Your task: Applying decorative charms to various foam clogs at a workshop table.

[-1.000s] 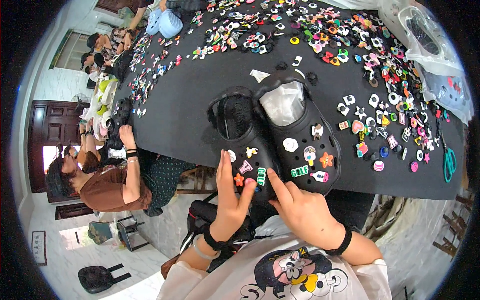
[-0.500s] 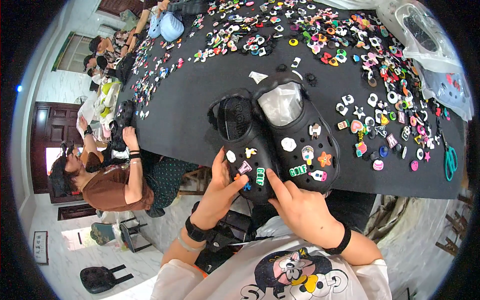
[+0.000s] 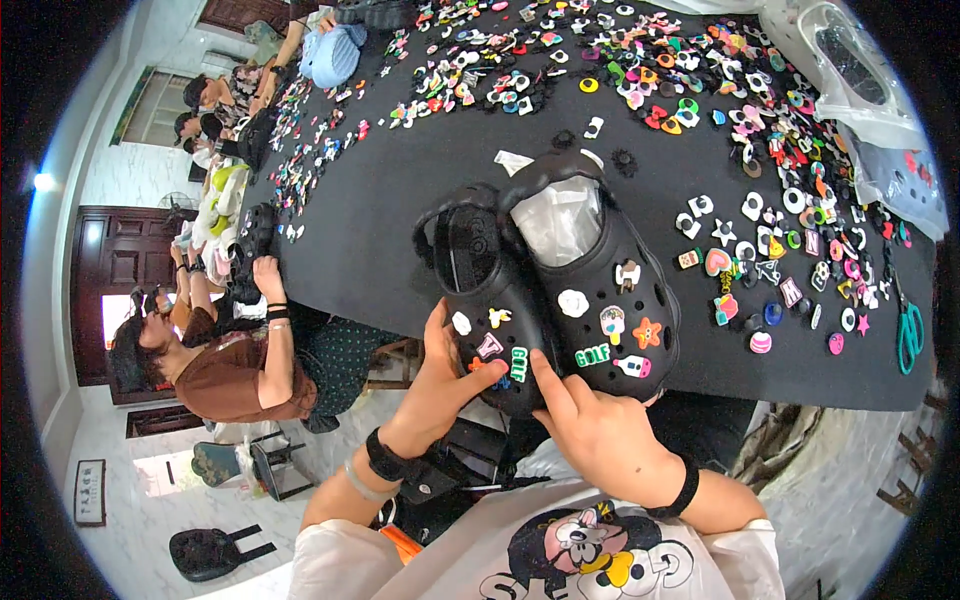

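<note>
Two black clogs lie side by side before me at the table's near edge. My left hand [image 3: 428, 392] is closed around the outer side of the left clog [image 3: 520, 312], its thumb over blue and orange charms. My right hand [image 3: 612, 438] grips that clog's toe, index finger against a green letter charm [image 3: 518, 365] and thumb lower down. On the right clog [image 3: 592, 325] sit a white cloud charm [image 3: 573, 303], an orange starfish charm [image 3: 648, 332], a bottle charm [image 3: 631, 366] and another green letter charm [image 3: 592, 356]. Clear plastic wrapping [image 3: 560, 225] fills its heel opening.
Many loose colourful charms [image 3: 660, 80] spread over the black tabletop [image 3: 360, 220]. Teal-handled scissors [image 3: 909, 338] lie at the right, below bagged clogs [image 3: 895, 170]. A blue clog [image 3: 332, 55] stands far off. Co-workers sit along the left, the nearest in a brown shirt [image 3: 240, 375].
The left clog's toe has turned slightly, with both hands still on it. My left thumb has slid a little over the charms. The nearest co-worker's raised arm has shifted.
</note>
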A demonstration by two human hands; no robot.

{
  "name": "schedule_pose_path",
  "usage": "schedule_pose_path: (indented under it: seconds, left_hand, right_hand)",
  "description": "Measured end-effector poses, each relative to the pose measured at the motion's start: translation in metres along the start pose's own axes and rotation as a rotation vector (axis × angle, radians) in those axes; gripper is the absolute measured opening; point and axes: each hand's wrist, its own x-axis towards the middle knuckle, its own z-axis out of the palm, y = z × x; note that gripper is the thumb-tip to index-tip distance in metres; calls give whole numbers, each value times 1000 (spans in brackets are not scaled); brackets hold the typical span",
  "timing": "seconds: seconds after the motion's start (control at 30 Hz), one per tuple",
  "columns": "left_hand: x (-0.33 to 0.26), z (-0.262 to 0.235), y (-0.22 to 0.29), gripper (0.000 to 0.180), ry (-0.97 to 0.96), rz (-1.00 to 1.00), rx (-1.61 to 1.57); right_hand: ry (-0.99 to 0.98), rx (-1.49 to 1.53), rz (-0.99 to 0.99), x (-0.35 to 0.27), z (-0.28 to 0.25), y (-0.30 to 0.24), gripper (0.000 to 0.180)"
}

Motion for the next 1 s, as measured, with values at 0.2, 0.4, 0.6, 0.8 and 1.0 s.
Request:
schedule_pose_path:
  seconds: [0.2, 0.4, 0.6, 0.8, 1.0]
  left_hand:
    - [13, -14, 5, 93, -107, -161, 13]
    - [15, -9, 10, 99, -71, -184, 222]
    - [16, -11, -13, 102, -1, -6, 270]
    - [25, -14, -43, 101, 75, 218, 392]
    - [14, -12, -33, 104, 63, 60, 85]
  right_hand:
    - [-28, -12, -14, -1, -1, 1, 62]
    - [-35, -41, -12, 1, -1, 1, 58]
    - [-56, -69, -3, 3, -3, -1, 58]
    - [-11, -76, 22, 4, -2, -4, 61]
    - [-52, -113, -149, 5, -5, -7, 50]
